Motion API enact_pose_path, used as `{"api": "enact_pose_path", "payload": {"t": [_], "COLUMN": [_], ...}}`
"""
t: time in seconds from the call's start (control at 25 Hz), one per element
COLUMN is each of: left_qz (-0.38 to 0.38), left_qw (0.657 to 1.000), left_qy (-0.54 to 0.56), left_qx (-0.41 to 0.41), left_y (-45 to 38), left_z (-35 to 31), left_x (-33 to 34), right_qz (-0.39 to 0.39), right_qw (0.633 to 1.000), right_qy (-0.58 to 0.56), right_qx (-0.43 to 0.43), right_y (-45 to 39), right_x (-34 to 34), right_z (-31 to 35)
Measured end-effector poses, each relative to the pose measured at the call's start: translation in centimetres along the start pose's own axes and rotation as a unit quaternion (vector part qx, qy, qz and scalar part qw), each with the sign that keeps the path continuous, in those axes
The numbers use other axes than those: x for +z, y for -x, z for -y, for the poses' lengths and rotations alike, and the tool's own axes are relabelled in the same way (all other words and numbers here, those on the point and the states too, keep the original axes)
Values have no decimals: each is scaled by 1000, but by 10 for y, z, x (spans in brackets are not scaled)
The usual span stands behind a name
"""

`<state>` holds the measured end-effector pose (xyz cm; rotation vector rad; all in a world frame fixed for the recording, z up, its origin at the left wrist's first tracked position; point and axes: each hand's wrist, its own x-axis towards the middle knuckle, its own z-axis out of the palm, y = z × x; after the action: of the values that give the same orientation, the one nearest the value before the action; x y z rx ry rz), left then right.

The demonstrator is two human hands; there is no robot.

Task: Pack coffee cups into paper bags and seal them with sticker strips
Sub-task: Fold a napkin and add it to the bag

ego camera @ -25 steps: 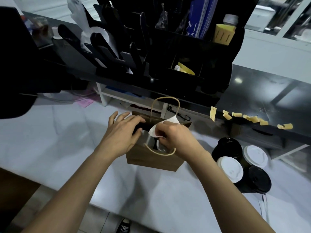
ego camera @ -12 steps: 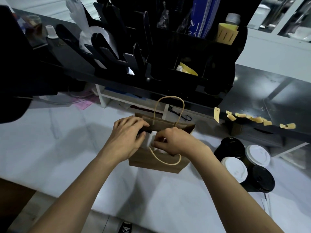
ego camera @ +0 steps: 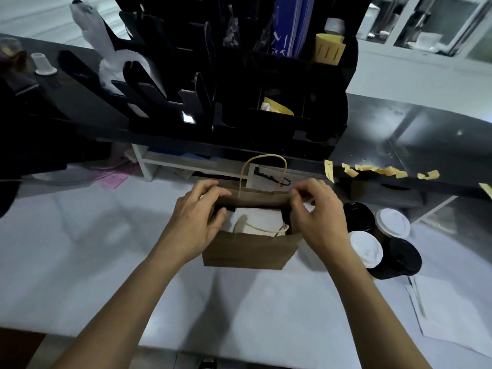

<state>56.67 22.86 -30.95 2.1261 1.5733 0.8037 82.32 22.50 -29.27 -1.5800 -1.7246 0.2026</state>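
Gripping brown kraft-paper bag (ego camera: 247, 251), twisted-cord handles: both hands.

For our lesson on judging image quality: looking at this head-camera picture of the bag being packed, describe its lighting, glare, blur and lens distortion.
Head view: dim, bluish light; the black organizer is nearly featureless. Head view: glare on the glossy dark shelf. Head view: soft hand shadows on the white counter. Head view: wide-angle bending curves the shelf edge; the paper bag and both hands are slightly blurred.
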Motion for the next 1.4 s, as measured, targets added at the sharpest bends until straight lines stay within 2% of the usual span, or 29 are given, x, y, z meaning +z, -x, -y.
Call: {"api": "enact_pose_path", "payload": {"t": [0.08,0.16,0.24,0.36,0.6,0.72,0.84,1.0,1.2,1.4], "left_qz": [-39,-62,-40,36,120,143,103,62,80,35], "left_qw": [999,996,996,993,975,972,980,984,986,986], "left_qy": [34,56,59,70,147,149,133,137,121,146], "left_qx": [-11,-30,-53,-83,-112,-115,-109,-93,-85,-79], "left_y": [0,2,4,10,23,26,24,19,13,6], "left_z": [2,7,15,23,27,27,30,29,25,28], "left_x": [-3,-6,-8,-5,-2,-2,5,5,3,1], "right_qz": [-36,-38,-20,2,46,66,85,157,205,168], "right_qw": [996,989,985,980,975,974,972,966,961,979], "right_qy": [-34,-42,-38,-61,-121,-136,-158,-154,-161,-102], "right_qx": [78,138,170,190,178,166,152,138,91,62], "right_y": [10,20,28,37,47,47,49,45,34,28], "right_x": [-3,-3,-1,4,13,13,9,2,-6,-2], "right_z": [-9,-19,-24,-27,-24,-20,-24,-32,-35,-45]}}
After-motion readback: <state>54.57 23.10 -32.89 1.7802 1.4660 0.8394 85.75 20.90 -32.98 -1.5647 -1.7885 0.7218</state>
